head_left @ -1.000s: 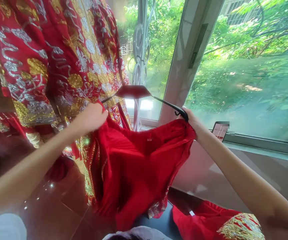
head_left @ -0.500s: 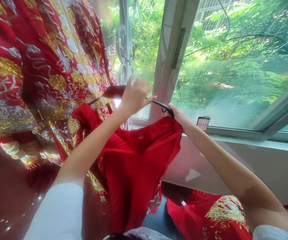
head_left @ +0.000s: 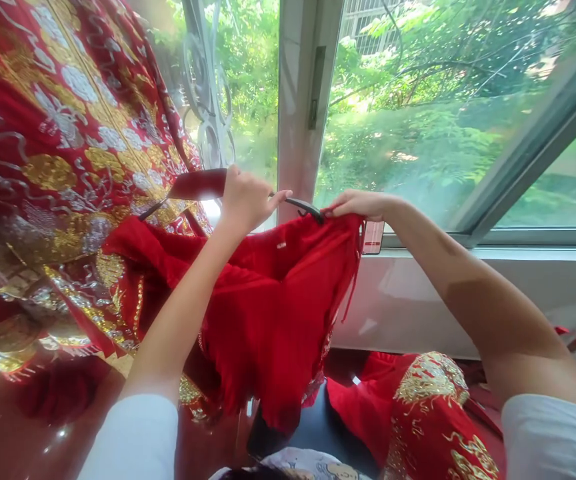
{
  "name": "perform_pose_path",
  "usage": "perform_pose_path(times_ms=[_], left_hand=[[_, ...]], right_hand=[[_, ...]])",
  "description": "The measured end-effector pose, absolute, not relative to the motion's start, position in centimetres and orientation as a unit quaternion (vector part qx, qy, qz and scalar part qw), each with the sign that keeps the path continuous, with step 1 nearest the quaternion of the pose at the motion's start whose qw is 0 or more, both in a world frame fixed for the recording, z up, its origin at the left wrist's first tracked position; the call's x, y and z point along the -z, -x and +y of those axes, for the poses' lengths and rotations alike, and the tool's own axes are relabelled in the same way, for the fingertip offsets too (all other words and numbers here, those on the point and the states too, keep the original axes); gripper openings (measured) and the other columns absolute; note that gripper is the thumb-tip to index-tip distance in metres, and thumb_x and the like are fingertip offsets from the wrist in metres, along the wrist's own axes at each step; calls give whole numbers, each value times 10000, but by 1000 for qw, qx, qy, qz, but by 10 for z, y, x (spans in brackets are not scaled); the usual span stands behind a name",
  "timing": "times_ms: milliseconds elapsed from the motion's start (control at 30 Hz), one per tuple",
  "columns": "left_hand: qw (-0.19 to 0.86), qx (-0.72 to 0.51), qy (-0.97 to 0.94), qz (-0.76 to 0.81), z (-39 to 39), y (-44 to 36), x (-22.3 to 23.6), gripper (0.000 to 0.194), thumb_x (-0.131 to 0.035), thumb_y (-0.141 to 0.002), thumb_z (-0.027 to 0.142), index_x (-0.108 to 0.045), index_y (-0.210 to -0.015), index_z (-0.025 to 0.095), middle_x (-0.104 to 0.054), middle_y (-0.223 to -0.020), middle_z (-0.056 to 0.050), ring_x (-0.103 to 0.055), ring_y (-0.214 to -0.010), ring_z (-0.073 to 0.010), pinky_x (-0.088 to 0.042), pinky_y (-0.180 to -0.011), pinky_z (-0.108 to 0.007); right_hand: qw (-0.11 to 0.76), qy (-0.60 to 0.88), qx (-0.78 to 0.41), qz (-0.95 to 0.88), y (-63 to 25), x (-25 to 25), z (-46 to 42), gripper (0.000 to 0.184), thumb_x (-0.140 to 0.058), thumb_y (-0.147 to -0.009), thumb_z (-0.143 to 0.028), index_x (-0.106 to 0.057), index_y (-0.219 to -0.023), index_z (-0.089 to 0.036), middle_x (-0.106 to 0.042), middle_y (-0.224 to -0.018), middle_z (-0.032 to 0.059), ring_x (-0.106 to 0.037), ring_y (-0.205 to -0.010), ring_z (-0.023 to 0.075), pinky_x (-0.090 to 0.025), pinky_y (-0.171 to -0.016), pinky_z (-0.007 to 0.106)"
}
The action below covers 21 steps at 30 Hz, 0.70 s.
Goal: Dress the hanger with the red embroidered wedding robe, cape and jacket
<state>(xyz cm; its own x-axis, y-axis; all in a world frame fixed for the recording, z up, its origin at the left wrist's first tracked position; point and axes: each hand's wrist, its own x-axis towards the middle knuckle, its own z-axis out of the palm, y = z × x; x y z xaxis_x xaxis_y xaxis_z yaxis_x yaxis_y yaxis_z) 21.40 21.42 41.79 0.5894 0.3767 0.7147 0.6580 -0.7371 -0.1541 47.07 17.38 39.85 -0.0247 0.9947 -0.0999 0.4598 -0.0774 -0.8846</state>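
A red garment (head_left: pixel 278 320) with sequinned trim hangs from a dark clothes hanger (head_left: pixel 308 207) in front of me. My left hand (head_left: pixel 248 200) is closed around the middle of the hanger, thumb pointing right along its arm. At the hanger's right end, my right hand (head_left: pixel 361 204) pinches the upper edge of the garment, its fingertips at the tip of the hanger. Thin red cords dangle below that hand. A dark red flat piece (head_left: pixel 199 185) shows at the hanger, left of my left hand. The hanger's hook is hidden.
A red jacket (head_left: pixel 98 127) with gold and silver embroidery hangs close on the left. Another gold-embroidered red garment (head_left: pixel 433 407) lies on a dark seat (head_left: pixel 325 427) below right. A phone (head_left: pixel 373 239) stands on the sill by the window (head_left: pixel 418 133), partly covered.
My right hand has shifted from the hanger's end onto the garment's top edge, its wrist now higher. The garment's right corner is spread outward. The view has turned slightly right.
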Motion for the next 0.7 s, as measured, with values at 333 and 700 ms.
perform_pose_path(times_ms=[333, 700], left_hand=[[265, 322, 849, -325, 218, -216, -416, 624, -331, -958, 542, -712, -761, 89, -645, -657, -109, -629, -910, -302, -296, -956, -501], [259, 299, 863, -314, 176, -183, -444, 383, -451, -912, 259, -521, -1258, 110, -528, -1353, -139, -481, -1231, -245, -357, -1034, -362]], right_hand=[[468, 608, 28, -641, -412, -471, 107, 112, -585, -804, -124, -675, -741, -147, -466, -551, -4, -381, -513, 106, -348, -539, 293], [201, 632, 134, -736, -336, -400, 99, 387, -492, -919, -440, -666, -739, -144, -651, -721, 100, -589, -636, 201, -369, -583, 314]])
